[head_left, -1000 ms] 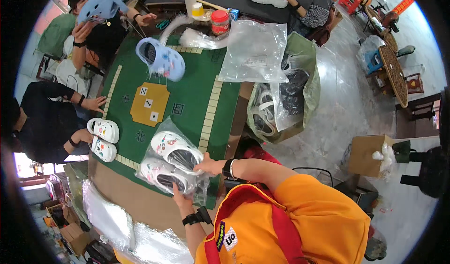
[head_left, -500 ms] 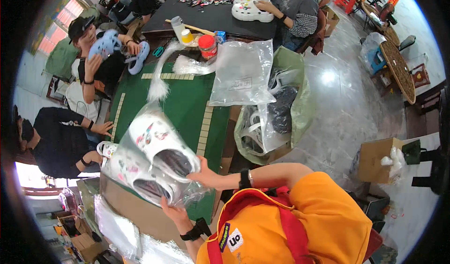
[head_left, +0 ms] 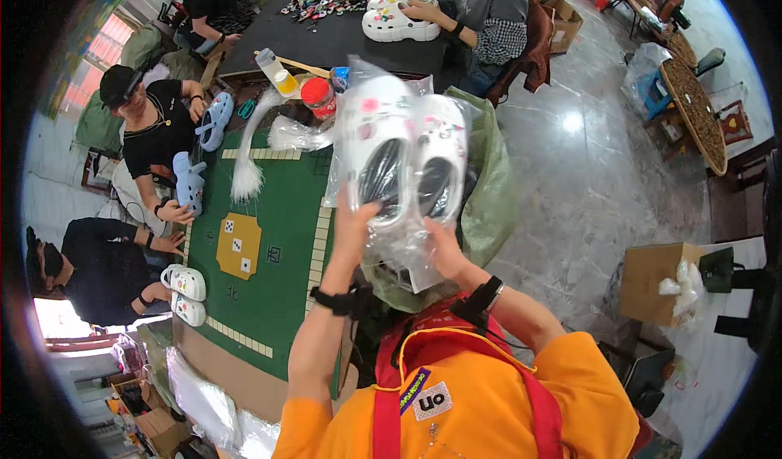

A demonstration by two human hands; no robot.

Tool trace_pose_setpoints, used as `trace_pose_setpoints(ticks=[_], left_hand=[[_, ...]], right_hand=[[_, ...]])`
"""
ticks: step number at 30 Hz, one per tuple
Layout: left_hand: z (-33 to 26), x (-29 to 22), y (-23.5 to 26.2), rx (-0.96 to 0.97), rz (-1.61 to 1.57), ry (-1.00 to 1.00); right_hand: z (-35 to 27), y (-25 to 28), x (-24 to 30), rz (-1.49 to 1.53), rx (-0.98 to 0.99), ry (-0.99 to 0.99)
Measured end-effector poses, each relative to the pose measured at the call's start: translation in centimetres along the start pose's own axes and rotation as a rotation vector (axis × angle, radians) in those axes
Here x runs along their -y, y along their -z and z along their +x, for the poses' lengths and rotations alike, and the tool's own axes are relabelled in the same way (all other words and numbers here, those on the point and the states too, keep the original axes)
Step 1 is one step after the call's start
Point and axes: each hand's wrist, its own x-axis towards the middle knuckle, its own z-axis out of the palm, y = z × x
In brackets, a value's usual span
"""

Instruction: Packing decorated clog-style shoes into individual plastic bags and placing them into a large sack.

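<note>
Here, low centre: left hand (head_left: 352, 224) and right hand (head_left: 444, 249) raised, fingers grasping the loose bottom of a clear plastic bag (head_left: 405, 243) of two white clogs (head_left: 407, 153) at mid-frame. Likely to slip, gripped only by thin film. Farther: green game mat (head_left: 273, 247) left, brown cardboard box (head_left: 652, 284) right, red-lidded jar (head_left: 318, 96) above.

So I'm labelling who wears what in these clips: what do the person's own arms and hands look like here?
Both arms are bare from short orange sleeves down. The left hand has a black band on its wrist; the right hand has a black strap with a pale-faced watch on its wrist. No gloves or rings show. Red straps edged in yellow run over the orange shirt.
</note>
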Motion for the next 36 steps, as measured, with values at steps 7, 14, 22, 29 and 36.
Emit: trace_pose_setpoints(ticks=[7,14,22,29,36], left_hand=[[7.2,4.7,-2.6,0.165,0.519,-0.15],[9.3,3.8,-0.6,0.326,0.309,0.003],[7.5,5.7,-0.9,0.286,0.205,0.115],[6.9,5.1,-2.0,0.291,0.147,0.271],[13.1,10.7,-5.6,0.206,-0.213,0.898]], right_hand=[[-1.9,2.3,3.9,-0.091,-0.364,-0.067],[-4.6,6.3,7.7,-0.915,-0.204,0.196],[5.3,9.5,9.6,-0.962,-0.977,0.331],[6.9,14.8,14.5,-0.377,-0.65,0.201],[2.8,16.9,19.9,-0.381,-0.45,0.272]])
